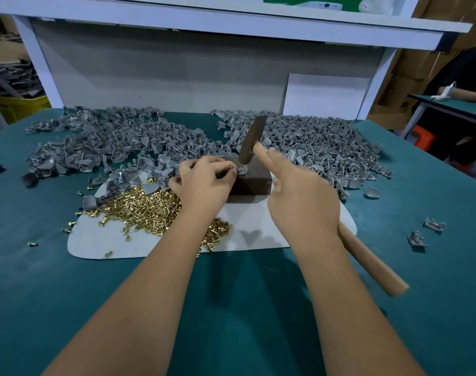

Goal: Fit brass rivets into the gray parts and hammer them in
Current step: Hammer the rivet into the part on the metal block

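Observation:
A small gray part (241, 170) with a brass rivet in it lies on top of a dark block (254, 180) in the middle of the table. My left hand (201, 183) pinches this part at its left side. My right hand (302, 202) grips the wooden handle of a hammer (251, 143), index finger stretched along the handle. The hammer's metal head hangs a little above the part. A heap of loose brass rivets (147, 204) lies on a white sheet (258, 234) left of the block.
Two big heaps of gray parts (109, 142) (318, 142) cover the back of the green table (231, 308). A few gray parts (418, 238) lie apart at the right. A white shelf frame (231, 28) stands behind. Another person (465, 85) sits at far right.

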Demonstrator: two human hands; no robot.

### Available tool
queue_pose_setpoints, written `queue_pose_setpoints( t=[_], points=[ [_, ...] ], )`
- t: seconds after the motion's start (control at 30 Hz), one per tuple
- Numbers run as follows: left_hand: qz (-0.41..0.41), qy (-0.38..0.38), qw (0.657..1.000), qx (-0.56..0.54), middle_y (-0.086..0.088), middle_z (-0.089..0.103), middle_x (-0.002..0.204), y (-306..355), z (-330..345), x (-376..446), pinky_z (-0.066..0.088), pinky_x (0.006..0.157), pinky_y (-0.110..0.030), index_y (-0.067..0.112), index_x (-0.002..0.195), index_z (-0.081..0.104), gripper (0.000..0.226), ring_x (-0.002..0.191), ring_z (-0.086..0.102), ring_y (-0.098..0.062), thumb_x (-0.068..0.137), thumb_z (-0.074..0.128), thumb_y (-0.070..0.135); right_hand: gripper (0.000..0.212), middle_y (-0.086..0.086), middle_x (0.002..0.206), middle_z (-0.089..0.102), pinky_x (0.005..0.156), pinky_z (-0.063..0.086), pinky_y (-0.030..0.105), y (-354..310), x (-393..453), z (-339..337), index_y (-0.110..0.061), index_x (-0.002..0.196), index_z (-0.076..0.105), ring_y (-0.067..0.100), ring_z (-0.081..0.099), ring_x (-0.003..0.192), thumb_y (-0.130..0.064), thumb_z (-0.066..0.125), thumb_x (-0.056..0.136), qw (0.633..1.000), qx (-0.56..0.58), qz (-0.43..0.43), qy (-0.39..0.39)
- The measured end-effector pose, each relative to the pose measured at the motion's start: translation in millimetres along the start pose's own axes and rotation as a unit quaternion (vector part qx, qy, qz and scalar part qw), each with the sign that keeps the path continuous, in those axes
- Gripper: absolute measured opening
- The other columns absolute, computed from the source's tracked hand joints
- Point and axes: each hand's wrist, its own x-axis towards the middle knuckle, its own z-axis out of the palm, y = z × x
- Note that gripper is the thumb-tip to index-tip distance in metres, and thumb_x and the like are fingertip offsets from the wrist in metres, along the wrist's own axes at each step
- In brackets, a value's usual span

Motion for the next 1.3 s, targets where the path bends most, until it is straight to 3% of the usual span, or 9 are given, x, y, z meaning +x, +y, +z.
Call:
queue_pose_setpoints(
  t=[0.1, 0.23, 0.43, 0.53, 0.63, 0.8, 0.9, 1.1, 1.3],
  points=[
    [0.010, 0.015, 1.000, 0.001, 0.030, 0.057, 0.111, 0.1, 1.4, -1.3, 0.015, 0.097, -0.044, 0.045, 0.093, 0.074, 0.011, 0.127, 0.027, -0.019, 0.090, 0.064, 0.050, 0.066, 0.003, 0.078, 0.053, 0.053, 0.033, 0.028, -1.5, 0.8, -1.0, -0.044, 0.143, 0.031, 0.022, 0.045, 0.058, -0.014, 0.056, 0.089, 0.999, 0.015, 0.017, 0.040],
    [0.001, 0.005, 1.000, -0.007, 0.028, 0.059, 0.119, -0.3, -1.0, -1.3, 0.012, 0.091, -0.038, 0.047, 0.092, 0.073, 0.011, 0.125, 0.027, -0.017, 0.090, 0.063, 0.052, 0.067, 0.003, 0.086, 0.058, 0.055, 0.030, 0.029, -1.9, 0.3, 3.2, -0.049, 0.141, 0.028, 0.022, 0.041, 0.064, -0.013, 0.052, 0.090, 0.999, 0.012, 0.001, -0.033],
    [-0.005, 0.007, 1.000, -0.009, 0.028, 0.060, 0.117, 1.2, -0.2, -1.4, 0.018, 0.101, -0.047, 0.048, 0.090, 0.072, 0.008, 0.126, 0.026, -0.019, 0.089, 0.065, 0.051, 0.065, 0.002, 0.087, 0.055, 0.054, 0.032, 0.029, -1.9, 1.6, 2.6, -0.044, 0.145, 0.026, 0.022, 0.044, 0.063, -0.015, 0.052, 0.092, 1.000, 0.015, 0.019, -0.002],
    [-0.003, -0.006, 1.000, -0.021, 0.029, 0.058, 0.114, 0.9, -2.6, -1.1, 0.020, 0.102, -0.047, 0.056, 0.075, 0.061, 0.015, 0.125, 0.027, -0.020, 0.090, 0.062, 0.052, 0.066, 0.004, 0.086, 0.058, 0.051, 0.028, 0.029, -1.0, 0.1, 3.7, -0.046, 0.142, 0.029, 0.022, 0.042, 0.063, -0.012, 0.052, 0.090, 0.999, 0.003, 0.011, -0.043],
    [-0.007, -0.002, 1.000, -0.021, 0.030, 0.059, 0.114, 2.7, -2.9, -0.8, 0.018, 0.102, -0.046, 0.056, 0.071, 0.059, 0.020, 0.126, 0.027, -0.020, 0.090, 0.063, 0.052, 0.067, 0.000, 0.077, 0.046, 0.043, 0.017, 0.025, -3.2, 0.1, 2.3, -0.048, 0.140, 0.027, 0.021, 0.039, 0.058, -0.013, 0.053, 0.089, 1.000, -0.002, 0.022, -0.011],
    [-0.008, -0.005, 1.000, -0.026, 0.029, 0.059, 0.118, 1.1, -1.8, 0.6, 0.017, 0.102, -0.046, 0.054, 0.084, 0.068, 0.007, 0.126, 0.027, -0.020, 0.089, 0.063, 0.052, 0.067, 0.000, 0.079, 0.045, 0.045, 0.017, 0.028, -4.9, 1.1, 3.2, -0.047, 0.141, 0.029, 0.021, 0.039, 0.060, -0.012, 0.052, 0.089, 0.999, -0.009, 0.019, -0.029],
    [-0.014, -0.004, 1.000, -0.015, 0.029, 0.060, 0.118, 1.2, -0.2, 0.8, 0.013, 0.094, -0.040, 0.050, 0.089, 0.072, 0.009, 0.127, 0.026, -0.019, 0.089, 0.064, 0.053, 0.067, 0.002, 0.080, 0.046, 0.044, 0.016, 0.026, -5.0, 1.4, 1.7, -0.045, 0.143, 0.027, 0.021, 0.040, 0.058, -0.013, 0.052, 0.090, 1.000, -0.011, 0.024, 0.006],
    [-0.023, -0.015, 1.000, -0.008, 0.030, 0.058, 0.121, 3.1, -4.1, -0.4, 0.007, 0.081, -0.033, 0.053, 0.085, 0.068, 0.008, 0.126, 0.026, -0.017, 0.089, 0.062, 0.056, 0.067, 0.000, 0.079, 0.045, 0.044, 0.015, 0.026, -4.8, 2.0, 3.3, -0.046, 0.143, 0.028, 0.021, 0.038, 0.061, -0.013, 0.052, 0.089, 0.999, -0.010, 0.023, -0.032],
    [-0.019, -0.010, 1.000, -0.021, 0.029, 0.059, 0.120, 3.4, -3.8, -1.5, 0.007, 0.080, -0.033, 0.054, 0.083, 0.067, 0.006, 0.127, 0.026, -0.017, 0.088, 0.064, 0.054, 0.068, 0.000, 0.081, 0.045, 0.048, 0.020, 0.028, -7.0, 3.5, 4.0, -0.048, 0.142, 0.028, 0.021, 0.038, 0.062, -0.012, 0.051, 0.089, 0.999, 0.003, 0.015, -0.044]
  ],
)
